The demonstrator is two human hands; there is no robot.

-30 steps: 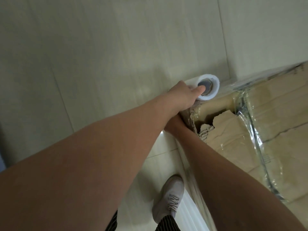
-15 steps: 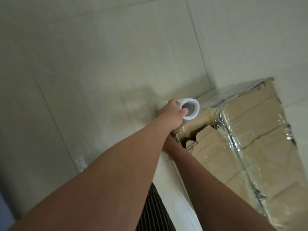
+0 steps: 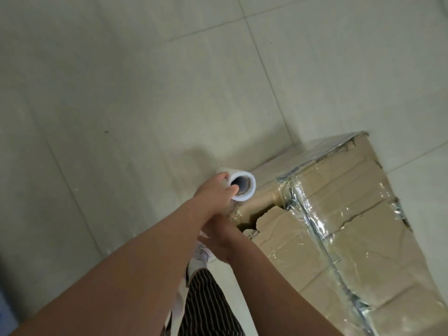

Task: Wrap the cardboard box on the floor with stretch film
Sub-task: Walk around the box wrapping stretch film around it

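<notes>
The cardboard box (image 3: pixel 358 229) stands on the tiled floor at the right, its top torn open near the left corner. Shiny stretch film bands cross its top and cover its far side. A white stretch film roll (image 3: pixel 243 189) stands upright just left of that corner, its hollow core facing me. My left hand (image 3: pixel 213 192) grips the roll's top end, thumb at the core's rim. My right hand (image 3: pixel 219 241) is lower, under my left forearm, closed around the roll's lower part, which is mostly hidden. A strip of white film (image 3: pixel 178 299) hangs beside my leg.
Pale floor tiles (image 3: pixel 145 93) spread to the left and behind the box. My light shoe (image 3: pixel 200 254) and striped trouser leg (image 3: pixel 206 309) are close to the box's near left side. A blue edge (image 3: pixel 4 314) shows at the bottom left.
The view has pulled back and tilted, so more of the box shows. Both hands have stayed on the roll, which now sits slightly farther left of the box corner.
</notes>
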